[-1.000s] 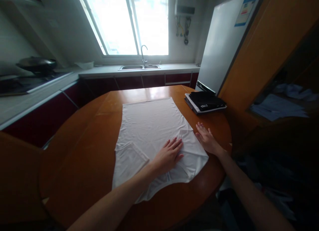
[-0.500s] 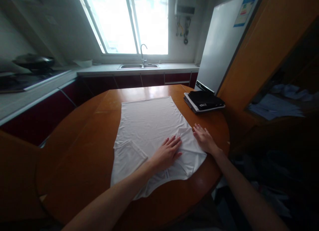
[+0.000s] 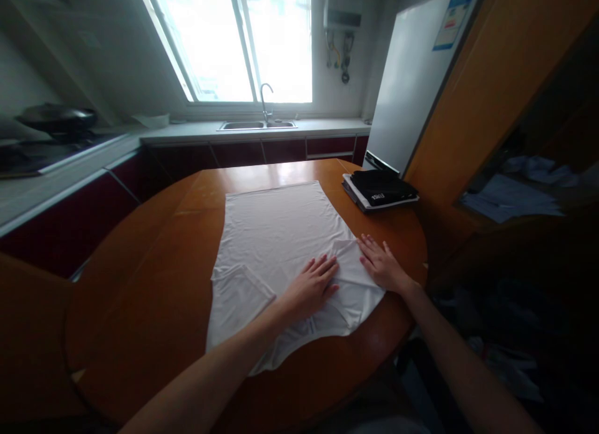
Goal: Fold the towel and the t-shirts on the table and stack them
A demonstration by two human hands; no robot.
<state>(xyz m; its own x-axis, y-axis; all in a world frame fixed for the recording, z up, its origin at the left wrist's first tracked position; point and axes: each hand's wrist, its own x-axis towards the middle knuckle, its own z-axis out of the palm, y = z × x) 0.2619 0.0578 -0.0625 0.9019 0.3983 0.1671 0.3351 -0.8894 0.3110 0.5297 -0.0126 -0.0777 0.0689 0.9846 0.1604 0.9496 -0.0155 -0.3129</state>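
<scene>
A white shirt (image 3: pixel 271 228) lies spread on the round wooden table (image 3: pixel 140 297), its hem toward the window and its neckline nearest me. Both sleeves are folded inward over the body. My left hand (image 3: pixel 312 285) rests palm down near the shirt's middle, fingers spread, beside the right sleeve. My right hand (image 3: pixel 381 264) lies flat on the shirt's right edge by the folded sleeve, its fingers stretched out. Neither hand grips anything.
A stack of folded dark and white clothes (image 3: pixel 381 189) sits at the table's back right. Beyond are a sink (image 3: pixel 257 125), a counter, a pan (image 3: pixel 58 117) on the stove at left, and a fridge (image 3: pixel 412 78) at right.
My right hand has shifted slightly left, further onto the edge of the shirt. My left hand stays on the shirt almost unmoved. The whole view has shifted a little.
</scene>
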